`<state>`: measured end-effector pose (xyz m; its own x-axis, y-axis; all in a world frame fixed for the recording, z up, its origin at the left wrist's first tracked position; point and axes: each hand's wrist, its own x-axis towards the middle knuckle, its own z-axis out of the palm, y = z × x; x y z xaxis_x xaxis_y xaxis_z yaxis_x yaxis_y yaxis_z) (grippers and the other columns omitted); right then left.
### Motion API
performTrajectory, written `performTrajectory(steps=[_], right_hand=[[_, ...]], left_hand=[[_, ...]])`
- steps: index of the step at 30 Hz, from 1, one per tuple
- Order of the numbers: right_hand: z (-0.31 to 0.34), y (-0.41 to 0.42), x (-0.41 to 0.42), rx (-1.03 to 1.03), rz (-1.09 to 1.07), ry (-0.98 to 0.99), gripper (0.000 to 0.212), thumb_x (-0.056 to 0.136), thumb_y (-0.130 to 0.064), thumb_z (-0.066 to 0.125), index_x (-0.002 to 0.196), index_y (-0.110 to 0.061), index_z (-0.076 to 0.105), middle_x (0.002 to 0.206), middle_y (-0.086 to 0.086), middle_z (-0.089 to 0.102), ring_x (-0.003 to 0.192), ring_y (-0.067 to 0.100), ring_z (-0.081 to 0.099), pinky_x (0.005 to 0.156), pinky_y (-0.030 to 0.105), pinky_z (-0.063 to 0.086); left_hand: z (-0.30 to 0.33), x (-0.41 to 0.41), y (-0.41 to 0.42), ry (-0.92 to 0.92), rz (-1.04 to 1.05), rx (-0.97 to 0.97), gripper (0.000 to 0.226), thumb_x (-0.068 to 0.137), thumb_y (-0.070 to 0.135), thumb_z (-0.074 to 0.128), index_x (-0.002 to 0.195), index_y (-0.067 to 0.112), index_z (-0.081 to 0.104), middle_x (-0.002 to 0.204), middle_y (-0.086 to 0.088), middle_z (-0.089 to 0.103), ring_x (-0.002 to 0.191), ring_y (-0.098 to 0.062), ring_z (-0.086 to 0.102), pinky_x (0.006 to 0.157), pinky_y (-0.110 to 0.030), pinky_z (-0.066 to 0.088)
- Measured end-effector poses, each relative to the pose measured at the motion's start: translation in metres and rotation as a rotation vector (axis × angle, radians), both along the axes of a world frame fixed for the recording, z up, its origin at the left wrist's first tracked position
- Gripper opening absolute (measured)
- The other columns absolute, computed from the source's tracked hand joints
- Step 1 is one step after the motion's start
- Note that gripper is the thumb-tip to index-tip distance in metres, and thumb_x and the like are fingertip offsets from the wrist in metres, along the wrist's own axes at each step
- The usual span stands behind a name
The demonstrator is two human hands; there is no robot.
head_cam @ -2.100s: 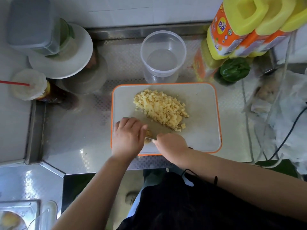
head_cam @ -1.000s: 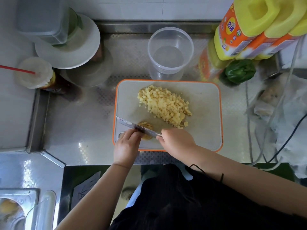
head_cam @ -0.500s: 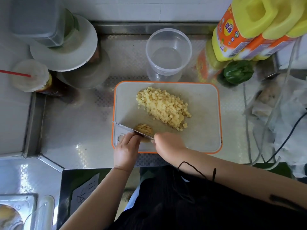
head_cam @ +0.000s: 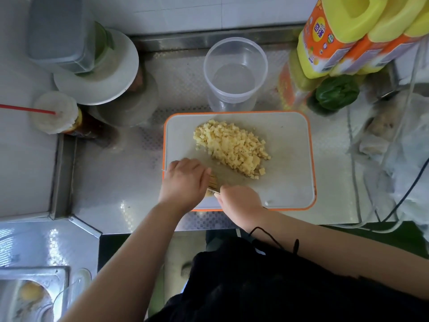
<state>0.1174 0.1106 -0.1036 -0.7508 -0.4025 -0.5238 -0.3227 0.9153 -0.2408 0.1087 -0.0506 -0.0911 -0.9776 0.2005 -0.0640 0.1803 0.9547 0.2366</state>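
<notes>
A white cutting board with an orange rim (head_cam: 285, 159) lies on the steel counter. On it sits a heap of small yellow diced cubes (head_cam: 232, 147). Near the board's front left, my right hand (head_cam: 239, 201) grips the handle of a knife (head_cam: 213, 188). Its blade runs left under my left hand (head_cam: 183, 180), which rests on top of the blade. The blade's tip pokes out at the hand's left side. A small yellow sliced piece (head_cam: 213, 178) shows beside the blade, mostly hidden by my left hand.
A clear plastic tub (head_cam: 235, 70) stands just behind the board. Yellow-orange bottles (head_cam: 336, 36) and a green pepper (head_cam: 336, 94) are at the back right, with plastic bags (head_cam: 394, 140) and cables beside them. A cup with a red straw (head_cam: 54, 112) and a white plate (head_cam: 97, 68) stand at the left.
My left hand has moved from pinching the yellow piece in front of the blade to lying over the blade. The knife has come down onto the piece.
</notes>
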Motion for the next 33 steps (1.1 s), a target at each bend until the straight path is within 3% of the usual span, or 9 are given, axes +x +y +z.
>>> performTrajectory(steps=[3,10,12,15,17,21,24,29,33], right_hand=[[0.001,-0.001,0.001,0.019,-0.020,-0.004,0.026,0.102,-0.027,0.037,0.090,-0.009,0.052,0.057,-0.001,0.036,0.056,0.025,0.046,0.042,0.026,0.021],[0.010,0.003,0.001,0.005,-0.008,-0.009,0.030,0.104,-0.034,0.032,0.085,-0.014,0.042,0.057,-0.002,0.034,0.047,0.017,0.033,0.043,0.028,0.019],[0.014,0.005,-0.001,-0.010,-0.009,-0.019,0.031,0.104,-0.035,0.031,0.084,-0.013,0.041,0.058,-0.002,0.034,0.054,0.022,0.041,0.045,0.029,0.023],[0.024,0.011,-0.004,-0.056,-0.025,-0.024,0.032,0.103,-0.036,0.031,0.084,-0.014,0.040,0.060,-0.002,0.035,0.054,0.019,0.039,0.045,0.030,0.023],[0.030,0.017,-0.004,-0.093,-0.038,-0.033,0.029,0.103,-0.037,0.031,0.084,-0.016,0.037,0.061,-0.003,0.035,0.050,0.013,0.032,0.044,0.029,0.021],[0.033,0.024,-0.004,-0.101,-0.057,-0.012,0.032,0.102,-0.039,0.034,0.080,-0.017,0.040,0.059,-0.003,0.040,0.048,0.013,0.037,0.043,0.029,0.022],[0.034,0.022,-0.002,-0.101,-0.061,-0.019,0.035,0.102,-0.040,0.036,0.076,-0.016,0.041,0.057,-0.002,0.040,0.046,0.014,0.036,0.042,0.029,0.022],[0.035,0.017,-0.001,-0.060,-0.026,-0.036,0.034,0.102,-0.039,0.036,0.076,-0.017,0.039,0.057,-0.004,0.037,0.046,0.013,0.033,0.042,0.029,0.019],[0.034,0.015,-0.002,-0.026,-0.011,-0.045,0.034,0.102,-0.038,0.036,0.076,-0.016,0.038,0.058,-0.003,0.036,0.047,0.013,0.033,0.042,0.029,0.019]], left_hand=[[-0.005,-0.016,0.007,-0.335,-0.220,-0.237,0.062,0.104,0.041,0.009,0.098,0.021,0.067,0.094,0.005,0.065,0.092,-0.020,0.058,0.099,-0.036,0.034],[-0.006,-0.020,0.011,-0.346,-0.307,-0.332,0.065,0.104,0.042,0.008,0.110,0.026,0.070,0.111,0.004,0.067,0.103,-0.018,0.053,0.100,-0.035,0.028],[-0.005,-0.016,0.010,-0.265,-0.274,-0.272,0.073,0.099,0.049,0.005,0.104,0.023,0.073,0.105,0.004,0.067,0.102,-0.020,0.054,0.097,-0.035,0.031],[-0.003,0.002,-0.006,0.267,-0.093,0.099,0.039,0.102,0.033,0.043,0.087,0.008,0.070,0.092,-0.006,0.066,0.089,-0.028,0.059,0.083,-0.037,0.043],[-0.007,0.023,-0.013,0.474,0.115,0.272,0.028,0.103,0.021,0.051,0.090,0.003,0.067,0.093,-0.012,0.065,0.088,-0.027,0.056,0.079,-0.036,0.045],[-0.042,0.061,-0.012,0.322,0.226,0.358,0.033,0.103,0.030,0.049,0.095,0.004,0.068,0.095,-0.011,0.064,0.086,-0.026,0.060,0.071,-0.038,0.052],[-0.062,0.069,-0.009,0.204,0.211,0.390,0.017,0.096,0.026,0.055,0.098,0.012,0.065,0.094,-0.008,0.064,0.080,-0.030,0.062,0.062,-0.042,0.055],[-0.069,0.068,-0.006,0.141,0.243,0.323,0.023,0.092,0.023,0.055,0.093,0.008,0.072,0.090,-0.008,0.066,0.072,-0.033,0.060,0.052,-0.043,0.053],[-0.071,0.066,-0.007,0.171,0.245,0.319,0.012,0.087,0.015,0.062,0.087,0.009,0.073,0.085,-0.007,0.066,0.067,-0.032,0.060,0.048,-0.040,0.052]])
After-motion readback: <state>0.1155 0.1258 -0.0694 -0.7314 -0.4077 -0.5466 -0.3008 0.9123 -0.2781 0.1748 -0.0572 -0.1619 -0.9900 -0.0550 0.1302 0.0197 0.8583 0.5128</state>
